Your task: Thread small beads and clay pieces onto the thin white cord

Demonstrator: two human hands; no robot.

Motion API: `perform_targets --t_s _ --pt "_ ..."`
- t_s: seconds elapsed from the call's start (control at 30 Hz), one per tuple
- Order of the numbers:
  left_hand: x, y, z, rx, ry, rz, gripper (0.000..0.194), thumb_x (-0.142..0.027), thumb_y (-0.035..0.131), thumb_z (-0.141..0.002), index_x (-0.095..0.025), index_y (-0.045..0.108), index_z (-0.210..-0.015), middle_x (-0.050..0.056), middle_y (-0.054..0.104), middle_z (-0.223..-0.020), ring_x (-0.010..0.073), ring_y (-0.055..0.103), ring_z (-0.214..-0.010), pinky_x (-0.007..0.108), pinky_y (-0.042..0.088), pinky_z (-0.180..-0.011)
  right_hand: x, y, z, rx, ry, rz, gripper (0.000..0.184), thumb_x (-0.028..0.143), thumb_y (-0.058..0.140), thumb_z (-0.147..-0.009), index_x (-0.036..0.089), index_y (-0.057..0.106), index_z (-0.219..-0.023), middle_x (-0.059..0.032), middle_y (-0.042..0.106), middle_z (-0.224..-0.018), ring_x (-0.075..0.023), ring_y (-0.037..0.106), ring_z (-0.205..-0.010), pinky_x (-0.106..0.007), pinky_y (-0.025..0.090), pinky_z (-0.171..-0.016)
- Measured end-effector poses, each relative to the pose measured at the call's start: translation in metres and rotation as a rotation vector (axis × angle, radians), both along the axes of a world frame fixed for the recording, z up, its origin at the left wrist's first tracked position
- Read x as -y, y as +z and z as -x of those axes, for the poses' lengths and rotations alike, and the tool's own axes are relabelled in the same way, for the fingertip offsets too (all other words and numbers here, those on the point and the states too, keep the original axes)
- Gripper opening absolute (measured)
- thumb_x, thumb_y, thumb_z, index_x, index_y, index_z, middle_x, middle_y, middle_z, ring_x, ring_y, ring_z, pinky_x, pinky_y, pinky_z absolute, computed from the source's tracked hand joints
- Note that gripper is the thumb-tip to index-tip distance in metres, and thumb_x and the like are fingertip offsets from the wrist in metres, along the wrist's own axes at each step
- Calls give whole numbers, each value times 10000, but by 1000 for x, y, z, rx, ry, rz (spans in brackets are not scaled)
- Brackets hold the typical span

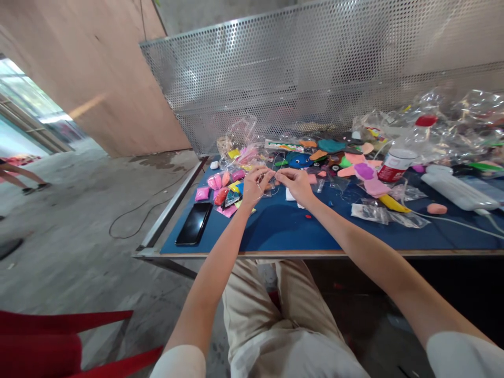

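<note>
Over the blue tabletop (283, 231), my left hand (255, 185) and my right hand (296, 184) almost meet at the fingertips. Both are closed in a pinch. A thin pale thread (277, 159) loops around the fingers and seems to run between them; its ends are too fine to follow. Beside my left hand lie small packets of coloured clay, among them a pink packet (202, 193) and a red packet (221, 197). A blue clay figure (299, 160) sits just beyond my fingers. Below my right hand is a small white piece (290, 195).
A black phone (193, 224) lies at the left front corner. To the right are a clear bottle with a red cap (427, 121), a yellow piece (394, 203), a white device with a cable (459, 190) and crumpled plastic bags (478, 121). A perforated metal panel (275, 73) stands behind.
</note>
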State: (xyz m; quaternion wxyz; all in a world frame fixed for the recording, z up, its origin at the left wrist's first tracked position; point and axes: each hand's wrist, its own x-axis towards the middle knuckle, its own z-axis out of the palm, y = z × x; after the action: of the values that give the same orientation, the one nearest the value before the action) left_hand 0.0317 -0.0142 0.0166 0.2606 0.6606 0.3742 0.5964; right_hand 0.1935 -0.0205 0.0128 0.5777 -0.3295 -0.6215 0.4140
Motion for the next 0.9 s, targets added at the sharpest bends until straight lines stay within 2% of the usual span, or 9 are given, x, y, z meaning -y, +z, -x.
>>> perform_targets --t_s 0.07,0.17,0.37,0.47,0.53,0.63,0.7,0.8,0.9 --pt "-1 -2 0 -5 4 4 170 -367 804 -830 -202 783 -796 52 704 -913 172 617 -840 265 460 -730 -1 0 -1 9 -15 -7 239 437 717 -773 198 712 -771 -19 670 -687 -162 601 -674 -295 480 -667" --pt "-2 -5 -1 -20 -12 62 273 -448 784 -844 -184 762 -776 11 651 -732 133 530 -669 256 418 -646 -1 0 -1 29 -37 -39 215 405 694 -784 192 712 -758 -22 681 -691 -161 612 -666 -296 485 -679" --pt "-1 -7 -1 8 -59 171 513 -606 767 -805 -171 621 -576 -31 498 -530 96 415 -526 241 335 -524 0 2 -3 133 -126 -122 228 396 653 -839 199 714 -742 -38 705 -708 -166 610 -658 -294 467 -659" --pt "-8 -8 4 -39 -183 267 425 -554 808 -779 -163 688 -663 -18 574 -571 95 455 -502 232 336 -494 -12 0 -11 89 -122 -78 238 428 679 -817 199 709 -760 -34 692 -691 -174 619 -665 -305 479 -672" --pt "-16 -10 10 -14 -195 307 339 -483 834 -767 -159 733 -765 -11 622 -624 94 486 -516 221 359 -502 -23 -2 -18 75 -130 -30 245 439 696 -795 197 700 -761 -21 662 -654 -169 600 -645 -305 468 -661" --pt "-27 -11 20 212 -42 314 271 -433 797 -815 -173 730 -854 0 671 -743 90 521 -562 219 429 -554 -34 -1 -29 64 -218 -29 221 413 692 -788 194 690 -758 -15 650 -651 -154 574 -628 -298 437 -646" --pt "-30 -7 25 314 69 243 261 -446 750 -867 -188 711 -850 17 692 -828 101 566 -631 234 485 -629 -36 1 -34 90 -210 -42 192 382 686 -781 193 694 -750 -17 654 -649 -147 562 -619 -298 421 -640" --pt "-22 3 25 197 127 50 253 -456 783 -853 -213 736 -906 54 726 -979 159 646 -875 262 517 -780 -32 6 -36 156 -56 -26 181 372 707 -759 194 698 -730 -9 643 -624 -146 558 -616 -300 423 -651" --pt "-9 11 18 -2 11 -14 315 -483 817 -816 -221 768 -985 78 746 -1048 211 658 -1001 294 519 -838 -25 9 -34 220 95 -24 204 401 723 -761 199 705 -738 5 633 -614 -139 546 -606 -298 431 -657"
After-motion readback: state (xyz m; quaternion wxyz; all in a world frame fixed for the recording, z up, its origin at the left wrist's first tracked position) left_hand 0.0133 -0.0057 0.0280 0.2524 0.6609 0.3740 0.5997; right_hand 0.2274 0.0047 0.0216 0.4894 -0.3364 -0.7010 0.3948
